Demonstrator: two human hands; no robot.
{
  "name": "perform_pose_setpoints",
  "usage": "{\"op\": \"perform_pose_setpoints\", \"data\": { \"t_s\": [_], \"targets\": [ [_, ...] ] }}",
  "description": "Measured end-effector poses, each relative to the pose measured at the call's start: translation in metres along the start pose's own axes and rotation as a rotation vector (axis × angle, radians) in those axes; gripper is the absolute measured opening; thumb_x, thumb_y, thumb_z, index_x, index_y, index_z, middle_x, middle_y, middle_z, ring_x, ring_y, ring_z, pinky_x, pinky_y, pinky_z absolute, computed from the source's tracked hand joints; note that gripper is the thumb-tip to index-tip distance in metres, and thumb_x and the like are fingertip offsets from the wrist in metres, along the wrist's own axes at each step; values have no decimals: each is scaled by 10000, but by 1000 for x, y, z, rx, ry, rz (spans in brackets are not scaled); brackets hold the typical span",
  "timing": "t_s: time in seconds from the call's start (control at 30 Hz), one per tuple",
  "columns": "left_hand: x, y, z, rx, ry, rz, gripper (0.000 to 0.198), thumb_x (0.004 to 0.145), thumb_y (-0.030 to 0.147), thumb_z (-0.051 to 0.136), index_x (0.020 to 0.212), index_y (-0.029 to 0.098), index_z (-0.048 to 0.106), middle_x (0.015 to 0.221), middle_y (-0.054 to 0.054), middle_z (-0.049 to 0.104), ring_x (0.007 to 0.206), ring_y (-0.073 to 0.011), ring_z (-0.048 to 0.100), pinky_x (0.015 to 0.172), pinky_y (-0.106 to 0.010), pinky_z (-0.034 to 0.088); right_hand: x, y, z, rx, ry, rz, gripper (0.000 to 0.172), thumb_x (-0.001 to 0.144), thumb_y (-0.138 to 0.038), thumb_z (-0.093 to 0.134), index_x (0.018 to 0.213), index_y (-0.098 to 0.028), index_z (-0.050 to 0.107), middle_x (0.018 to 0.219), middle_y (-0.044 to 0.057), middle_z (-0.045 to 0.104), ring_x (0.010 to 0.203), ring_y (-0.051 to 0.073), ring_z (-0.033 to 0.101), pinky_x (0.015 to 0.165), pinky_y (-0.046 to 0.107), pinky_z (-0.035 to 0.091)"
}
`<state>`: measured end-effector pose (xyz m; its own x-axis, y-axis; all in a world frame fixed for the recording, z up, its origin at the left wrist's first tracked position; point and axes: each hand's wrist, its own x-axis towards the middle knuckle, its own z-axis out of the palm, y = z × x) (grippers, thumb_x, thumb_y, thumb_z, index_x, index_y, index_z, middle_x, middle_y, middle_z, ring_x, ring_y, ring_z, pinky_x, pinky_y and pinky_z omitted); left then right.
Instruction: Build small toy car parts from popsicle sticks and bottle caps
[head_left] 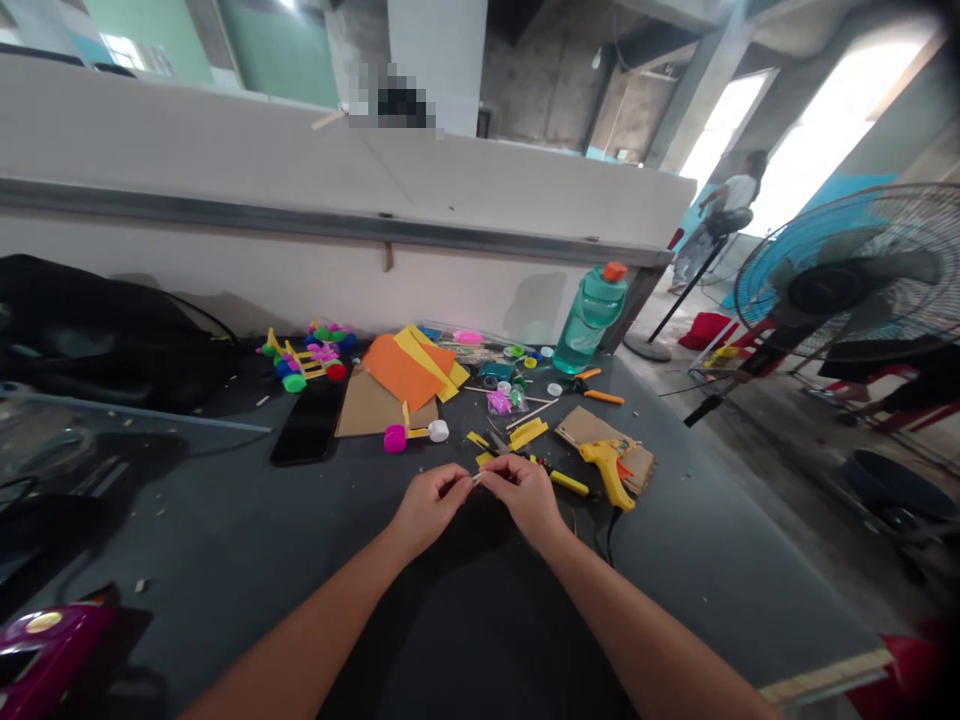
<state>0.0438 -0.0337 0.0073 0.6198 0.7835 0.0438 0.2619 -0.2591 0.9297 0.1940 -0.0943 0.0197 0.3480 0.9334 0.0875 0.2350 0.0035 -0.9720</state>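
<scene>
Above the dark table (225, 540), left hand (426, 508) and right hand (529, 496), both curled tight, pinch one small pale stick (477, 479).

Glue gun (606, 468) lies on cardboard (586, 425), just right of the hands (526, 497).

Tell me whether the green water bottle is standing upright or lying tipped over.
Upright: the water bottle stands on its base on the dark table, with its orange cap uppermost.
</scene>
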Motion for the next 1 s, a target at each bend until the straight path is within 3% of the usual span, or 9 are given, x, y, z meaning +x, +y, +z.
{"op": "perform_pose_setpoints", "data": {
  "t_s": [0.37, 0.63, 0.7, 0.77, 0.83, 0.9, 1.0],
  "targets": [
    [0, 6, -3, 121, 41, 114, 242, 815, 365, 474, 750, 174, 609, 645, 6, 575, 622, -129, 509, 567, -212, 385, 0, -3, -2, -56, 47, -109, 93, 710, -262, 598, 742, -207, 666, 729, 8, 681, 682, 163, 621, 645, 262, 487],
    [-1, 6, -2, 182, 143, 175, 223, 820, 339, 458, 742, 177, 589, 689, 3, 575, 656, -136, 509, 604, -222, 373, 0, -3, 2, -116, 39, -145, 121, 730, -270, 591, 804, -208, 663, 761, 18, 682, 691, 169, 619, 656, 271, 483],
    [0, 2, -4, 167, 197, 169, 228, 825, 339, 450, 742, 173, 584, 672, 8, 553, 629, -126, 486, 574, -215, 356, 1, -14, -14, -222, 86, -214, 201, 757, -292, 573, 920, -204, 650, 802, 34, 679, 710, 174, 617, 666, 275, 479],
    [0, -1, -6, 151, 254, 150, 242, 829, 345, 445, 733, 170, 582, 645, 14, 527, 595, -116, 458, 542, -210, 334, 2, -26, -42, -413, 238, -283, 275, 797, -334, 533, 1023, -200, 613, 847, 56, 672, 745, 187, 611, 707, 298, 470],
    [1, -3, -9, 138, 302, 134, 252, 831, 354, 446, 732, 167, 583, 627, 20, 511, 572, -110, 438, 526, -210, 321, 1, -35, -76, -674, 387, -261, 295, 829, -372, 478, 1031, -190, 591, 848, 69, 664, 766, 206, 606, 743, 328, 456],
    [1, -4, -12, 126, 344, 126, 254, 830, 362, 451, 735, 167, 583, 619, 23, 506, 564, -108, 430, 524, -210, 318, -1, -35, -107, -1043, 455, -116, 307, 822, -410, 473, 976, -181, 606, 881, 99, 659, 855, 269, 591, 815, 404, 418],
    [2, -5, -13, 93, 375, 107, 255, 829, 369, 459, 727, 168, 579, 613, 26, 507, 564, -108, 434, 527, -209, 321, -7, -17, -130, -1375, 394, 218, 446, 801, -487, 470, 997, -106, 594, 948, 201, 619, 900, 346, 584, 772, 436, 426]
  ]
}}
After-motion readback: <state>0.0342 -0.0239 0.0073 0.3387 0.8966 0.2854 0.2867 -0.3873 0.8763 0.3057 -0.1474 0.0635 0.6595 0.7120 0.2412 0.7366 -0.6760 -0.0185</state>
